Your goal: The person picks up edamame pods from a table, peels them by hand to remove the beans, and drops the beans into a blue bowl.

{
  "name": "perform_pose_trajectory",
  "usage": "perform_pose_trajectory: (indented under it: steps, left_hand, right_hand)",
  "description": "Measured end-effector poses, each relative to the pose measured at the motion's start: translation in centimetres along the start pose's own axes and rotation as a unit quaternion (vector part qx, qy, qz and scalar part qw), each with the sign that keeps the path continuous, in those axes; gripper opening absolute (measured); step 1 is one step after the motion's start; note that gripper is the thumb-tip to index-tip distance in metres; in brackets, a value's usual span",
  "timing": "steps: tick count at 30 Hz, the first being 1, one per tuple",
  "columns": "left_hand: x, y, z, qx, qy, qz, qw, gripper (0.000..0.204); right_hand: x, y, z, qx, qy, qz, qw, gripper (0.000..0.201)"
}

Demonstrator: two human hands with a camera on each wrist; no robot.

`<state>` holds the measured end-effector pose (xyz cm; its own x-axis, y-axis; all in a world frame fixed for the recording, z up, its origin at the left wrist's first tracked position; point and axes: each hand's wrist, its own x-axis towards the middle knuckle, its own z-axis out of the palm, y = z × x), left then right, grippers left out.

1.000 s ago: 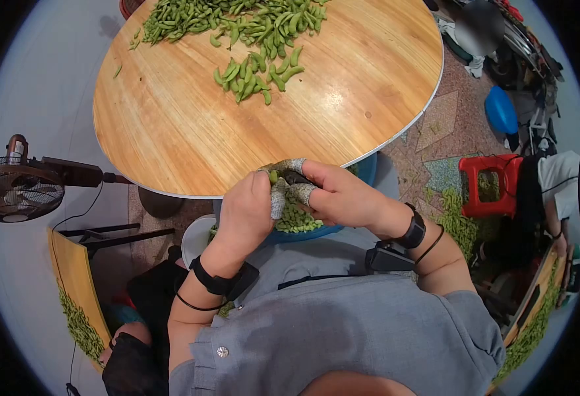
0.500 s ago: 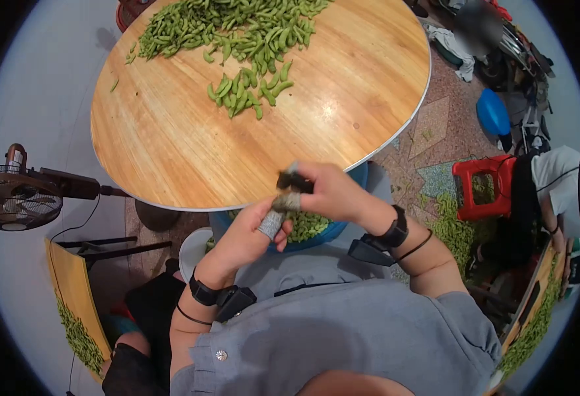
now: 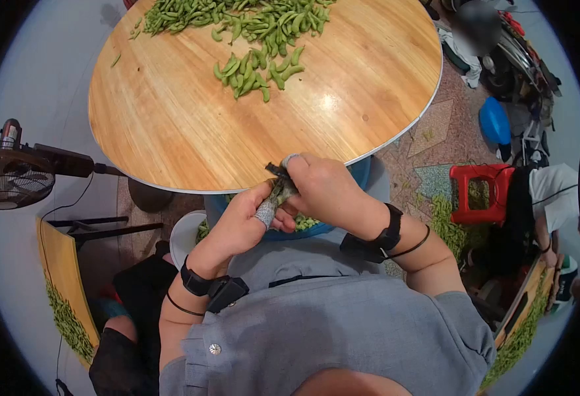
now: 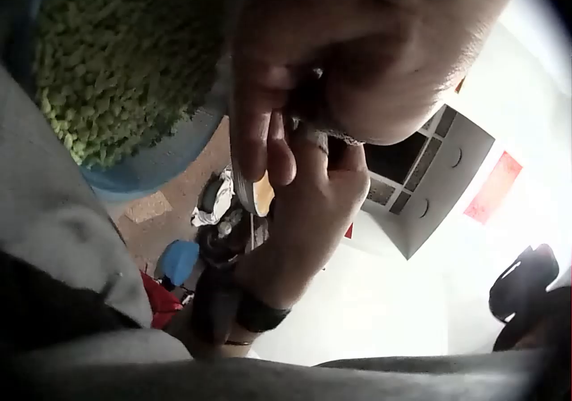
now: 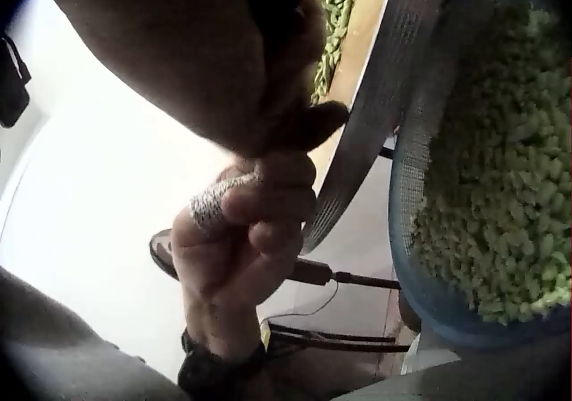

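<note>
My left hand (image 3: 240, 221) and right hand (image 3: 326, 195) meet at the near table edge. A grey knitted finger wrap (image 3: 265, 212) covers the left thumb. The left fingers pinch the dark, stained finger wrap (image 3: 281, 191) on the right thumb. The right fingers curl beside it; whether they hold anything I cannot tell. In the right wrist view the left hand (image 5: 241, 231) is bunched close at the right fingertips; the left wrist view has the fingers overlapping. Shelled green beans (image 5: 500, 204) fill a blue basin (image 5: 407, 249) below the hands.
Green soybean pods (image 3: 244, 72) are spread on the round wooden table (image 3: 171, 132). A white bucket (image 3: 181, 237) stands left of the basin, a fan (image 3: 16, 175) farther left. On the right are a red stool (image 3: 458, 198), pods on the floor (image 3: 445, 224) and another person's arm (image 3: 544, 228).
A second ago both hands held a green pod between them; it no longer shows. The hands parted slightly, then came together at the right thumb's dark wrap. The head view shifted a little.
</note>
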<state>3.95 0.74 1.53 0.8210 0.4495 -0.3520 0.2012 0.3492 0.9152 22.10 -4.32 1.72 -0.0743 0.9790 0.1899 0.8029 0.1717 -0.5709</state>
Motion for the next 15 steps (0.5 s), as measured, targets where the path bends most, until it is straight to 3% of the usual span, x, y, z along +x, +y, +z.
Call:
perform_pose_trajectory:
  steps: [3, 5, 7, 9, 11, 12, 14, 15]
  left_hand:
    - [-0.4, 0.1, 0.1, -0.046, 0.004, 0.008, 0.999, 0.037]
    - [-0.8, -0.4, -0.3, -0.085, 0.059, 0.015, 0.995, 0.041]
    - [-0.9, -0.6, -0.5, -0.076, 0.081, 0.021, 0.994, 0.042]
    - [-0.9, -0.7, -0.5, -0.066, 0.1, 0.026, 0.992, 0.042]
    - [-0.7, -0.7, -0.3, -0.007, 0.119, 0.055, 0.991, 0.039]
    - [-0.7, -0.8, -0.3, -0.007, 0.118, 0.054, 0.992, 0.039]
    - [-0.6, -0.7, -0.3, 0.167, 0.079, 0.095, 0.978, 0.028]
    - [-0.5, -0.7, -0.3, 0.168, 0.077, 0.095, 0.978, 0.028]
  right_hand:
    - [0.4, 1.8, 0.5, 0.018, 0.06, 0.013, 0.998, 0.019]
    - [-0.2, 2.3, -0.3, 0.06, 0.03, 0.01, 0.998, 0.017]
    - [-1.1, 2.2, -0.6, 0.134, -0.004, -0.077, 0.988, 0.019]
    - [-1.9, 1.5, -0.6, 0.127, -0.002, -0.093, 0.987, 0.025]
    - [-1.9, -0.1, -1.3, 0.102, 0.031, -0.001, 0.994, 0.025]
    - [-1.7, -0.3, -0.9, 0.102, 0.031, 0.0, 0.994, 0.025]
    - [-1.2, -0.4, 0.1, 0.085, 0.023, -0.027, 0.996, 0.021]
    - [-1.1, -0.3, 0.5, 0.085, 0.025, -0.025, 0.996, 0.021]
